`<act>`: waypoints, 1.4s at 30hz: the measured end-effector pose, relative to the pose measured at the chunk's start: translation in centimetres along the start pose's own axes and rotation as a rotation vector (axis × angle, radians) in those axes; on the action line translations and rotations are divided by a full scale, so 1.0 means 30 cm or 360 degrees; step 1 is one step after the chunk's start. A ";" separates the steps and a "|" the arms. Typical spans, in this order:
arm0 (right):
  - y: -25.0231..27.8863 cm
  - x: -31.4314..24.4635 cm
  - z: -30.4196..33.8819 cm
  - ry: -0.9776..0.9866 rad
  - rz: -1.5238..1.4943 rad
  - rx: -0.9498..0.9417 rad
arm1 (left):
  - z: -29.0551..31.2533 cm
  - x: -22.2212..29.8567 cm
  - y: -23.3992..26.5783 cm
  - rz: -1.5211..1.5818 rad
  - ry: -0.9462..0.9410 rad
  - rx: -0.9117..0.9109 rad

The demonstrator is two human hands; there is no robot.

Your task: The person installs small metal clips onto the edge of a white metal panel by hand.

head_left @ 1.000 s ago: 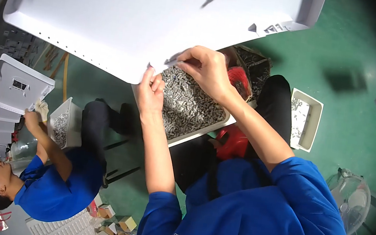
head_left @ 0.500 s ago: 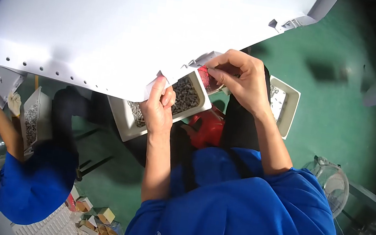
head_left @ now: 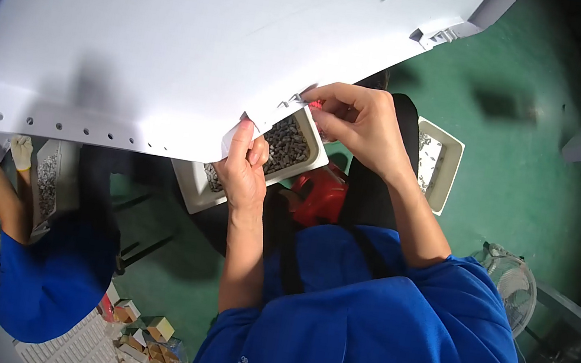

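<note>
Currently, from my remote station, the nearest thing is the blue shirt (head_left: 389, 324) the person wears, with a caged fan (head_left: 512, 290) to its right and small cartons (head_left: 159, 329) on the floor to the left. Just beyond the shirt, a red object (head_left: 322, 197) sits between the legs, and past it stands a white tub (head_left: 195, 199) of small grey pieces (head_left: 286, 147), partly covered by the panel and my left hand.

That left hand (head_left: 242, 167) has its grip pressed together on the near corner of the white panel (head_left: 147, 32), thumb on top and fingers curled below. My right hand (head_left: 360, 120) is to its right, forefinger at the panel's near edge beside small metal fittings (head_left: 292, 100). Its thumb and forefinger are bent close together; I cannot tell whether they pinch anything small.

The panel stretches away, far and left, over the tub. As I judge it, work at this edge is under way and unfinished: fittings sit along the rim by the right fingers, while the row of holes (head_left: 59, 126) on the left looks bare. I cannot tell how firmly the fittings are seated. Farther off, another fitting (head_left: 443, 37) sits on the right edge.
</note>
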State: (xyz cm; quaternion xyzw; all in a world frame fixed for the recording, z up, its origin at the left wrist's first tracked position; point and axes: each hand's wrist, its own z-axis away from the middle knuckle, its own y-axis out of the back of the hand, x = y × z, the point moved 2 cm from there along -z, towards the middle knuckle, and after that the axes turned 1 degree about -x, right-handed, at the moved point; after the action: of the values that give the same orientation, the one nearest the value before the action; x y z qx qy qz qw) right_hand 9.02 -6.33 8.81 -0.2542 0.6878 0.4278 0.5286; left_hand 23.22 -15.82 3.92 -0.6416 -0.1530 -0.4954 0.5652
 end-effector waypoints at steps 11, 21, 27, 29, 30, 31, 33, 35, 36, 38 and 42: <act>0.026 0.000 0.025 0.0087 -0.0550 0.0214 | 0.004 0.002 0.006 -0.0053 -0.0070 -0.0020; 0.007 0.000 0.037 0.0545 0.0258 0.0530 | 0.033 -0.025 -0.046 -0.0058 -0.0059 -0.0009; 0.006 0.025 0.063 0.0716 0.0404 0.0629 | 0.047 -0.034 -0.065 -0.0038 -0.0019 0.0041; 0.008 0.013 0.069 0.0828 0.0549 0.0684 | 0.052 -0.038 -0.080 -0.0063 -0.0044 0.0002; 0.009 0.015 0.065 0.0880 0.0580 0.0727 | 0.053 -0.042 -0.077 -0.0059 -0.0022 -0.0047; 0.009 0.017 0.063 0.0881 0.0579 0.0732 | 0.053 -0.043 -0.079 -0.0061 -0.0024 -0.0052; 0.012 0.021 0.061 0.0814 0.0534 0.0717 | 0.053 -0.046 -0.084 -0.0084 -0.0023 0.0010; 0.025 0.010 0.071 0.0547 0.0482 0.0641 | 0.057 -0.034 -0.104 -0.0090 -0.0046 0.0042; 0.033 0.009 0.080 0.0473 0.0361 0.0654 | 0.054 -0.036 -0.104 -0.0086 -0.0063 0.0043; 0.053 -0.002 0.097 0.0511 0.0229 0.0661 | 0.055 -0.040 -0.100 -0.0098 -0.0088 0.0013; 0.046 -0.042 0.105 0.0870 0.0483 0.0718 | 0.055 -0.054 -0.098 -0.0050 -0.0005 0.0046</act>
State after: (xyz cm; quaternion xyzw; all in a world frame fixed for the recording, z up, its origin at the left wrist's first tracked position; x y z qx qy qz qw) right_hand 9.91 -3.07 10.21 -0.1315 0.9100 0.2554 0.2990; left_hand 21.02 -12.86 4.52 -0.6316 -0.1713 -0.5010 0.5664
